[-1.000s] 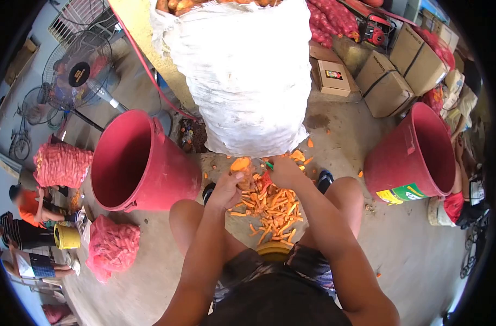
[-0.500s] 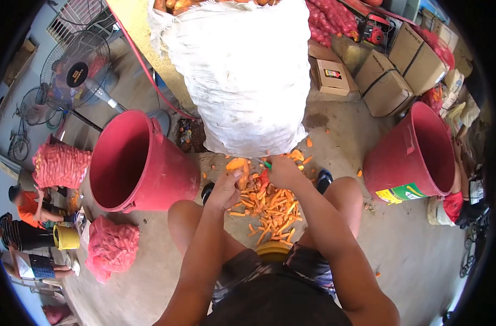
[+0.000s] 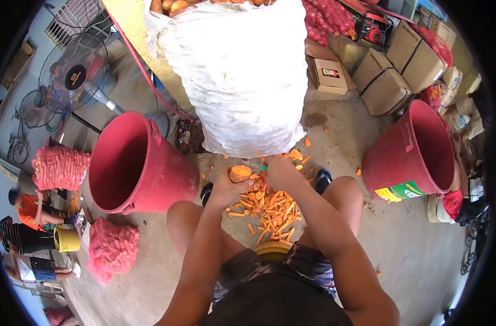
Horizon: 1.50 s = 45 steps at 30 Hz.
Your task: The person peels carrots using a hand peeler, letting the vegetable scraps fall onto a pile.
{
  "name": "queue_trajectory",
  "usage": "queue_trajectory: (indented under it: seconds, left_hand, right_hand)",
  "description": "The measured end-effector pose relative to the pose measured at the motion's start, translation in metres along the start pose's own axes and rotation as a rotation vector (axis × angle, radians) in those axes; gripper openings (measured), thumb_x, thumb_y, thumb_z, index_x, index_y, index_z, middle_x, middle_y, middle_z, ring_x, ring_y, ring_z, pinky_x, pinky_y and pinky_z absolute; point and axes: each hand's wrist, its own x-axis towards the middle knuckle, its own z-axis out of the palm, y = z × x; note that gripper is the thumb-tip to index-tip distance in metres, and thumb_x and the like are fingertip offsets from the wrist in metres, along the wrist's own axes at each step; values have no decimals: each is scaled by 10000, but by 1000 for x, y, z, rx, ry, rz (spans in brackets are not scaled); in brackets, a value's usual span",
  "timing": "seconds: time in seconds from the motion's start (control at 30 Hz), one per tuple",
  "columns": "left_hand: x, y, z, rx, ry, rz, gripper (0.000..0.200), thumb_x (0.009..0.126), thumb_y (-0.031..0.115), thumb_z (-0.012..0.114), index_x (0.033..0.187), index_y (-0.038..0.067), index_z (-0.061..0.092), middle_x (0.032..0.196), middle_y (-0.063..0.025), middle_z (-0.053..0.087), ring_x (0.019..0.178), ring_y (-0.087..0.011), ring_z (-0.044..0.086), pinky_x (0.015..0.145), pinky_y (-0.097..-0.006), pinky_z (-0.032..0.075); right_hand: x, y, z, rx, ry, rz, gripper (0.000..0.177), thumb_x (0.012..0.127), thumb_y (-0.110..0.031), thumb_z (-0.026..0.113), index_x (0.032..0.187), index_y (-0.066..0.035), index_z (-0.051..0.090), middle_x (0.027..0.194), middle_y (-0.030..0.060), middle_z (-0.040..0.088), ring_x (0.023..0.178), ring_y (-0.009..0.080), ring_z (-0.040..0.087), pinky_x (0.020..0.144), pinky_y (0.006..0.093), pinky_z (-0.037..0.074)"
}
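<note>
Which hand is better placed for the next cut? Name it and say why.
Right, most likely: the right hand grips a green-handled tool, apparently a knife, near the cut orange root. The left hand is occupied holding that root.

Left hand (image 3: pixel 229 190) grips a cut orange root (image 3: pixel 240 173), right hand (image 3: pixel 280 171) a green-handled knife (image 3: pixel 263 167); orange strips (image 3: pixel 276 213) heaped below, white sack (image 3: pixel 242 81) just beyond!
</note>
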Motion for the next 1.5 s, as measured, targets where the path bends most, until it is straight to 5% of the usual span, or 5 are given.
queue_trajectory:
  seconds: [0.37, 0.9, 1.0, 1.17, 1.5]
  left_hand:
    - [-3, 9, -3, 14, 161, 140, 621, 829, 97, 886, 1330, 2, 532, 1188, -113, 667, 1095, -188, 659, 956, -348, 553]
    - [-1, -1, 5, -426, 18, -35, 660, 813, -72, 806, 1371, -14, 457, 1275, -135, 628, 1138, -214, 655, 1003, -366, 555]
    - [-1, 3, -4, -463, -241, 89, 587, 841, -19, 803, 1340, -3, 495, 1321, -131, 606, 1161, -220, 647, 974, -372, 570]
    - [9, 2, -12, -543, 122, 49, 534, 1033, 194, 626, 1524, 76, 451, 1383, -86, 579, 1201, -196, 626, 957, -374, 569]
    - [13, 0, 18, -509, 117, -171, 457, 1097, 305, 517, 1504, 100, 493, 1333, -47, 638, 1103, -172, 668, 853, -365, 583]
  right_hand:
    - [22, 46, 26, 4, 93, -29, 453, 931, -280, 715, 1325, -74, 631, 1085, 223, 737, 1059, 410, 704, 917, 499, 562]
    - [21, 19, 27, 213, 127, -145, 338, 896, -156, 666, 1188, 14, 673, 1078, 278, 726, 1056, 444, 693, 927, 504, 545]
    - [35, 41, 26, 109, -65, -100, 343, 904, -158, 651, 1201, 11, 674, 1070, 269, 729, 1037, 423, 706, 913, 489, 553]
    - [22, 32, -8, 313, -102, -188, 392, 878, -222, 774, 1219, -65, 661, 1006, 166, 750, 953, 294, 738, 853, 427, 561]
    - [21, 21, -10, 668, 31, -171, 500, 801, -231, 936, 1175, -79, 642, 1023, 33, 696, 963, 150, 632, 895, 329, 517]
